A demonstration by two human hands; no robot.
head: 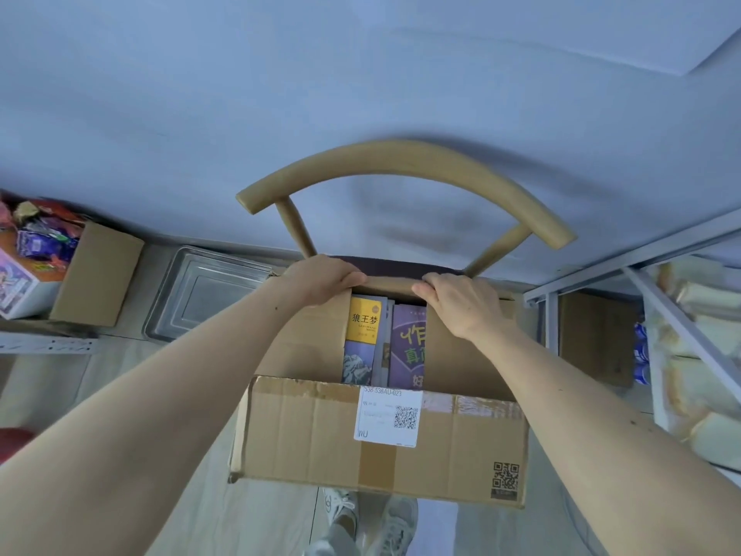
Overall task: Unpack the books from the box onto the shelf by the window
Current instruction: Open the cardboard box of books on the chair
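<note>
A brown cardboard box [304, 435] with a white shipping label sits on a chair in front of me. Between its side flaps I see books lying inside: one with a yellow and blue cover [361, 339] and a purple one [407, 351] beside it. My left hand [320, 280] grips the far end of the left flap, fingers curled over its edge. My right hand [461, 298] grips the far end of the right flap the same way. The near flap hangs down towards me.
A wooden chair with a curved backrest [401, 162] stands against the blue-grey wall. A clear plastic tray [208, 290] and another cardboard box [98, 274] with packets lie at left. A metal rack [657, 307] holding pale bundles stands at right. My shoes [369, 523] are below.
</note>
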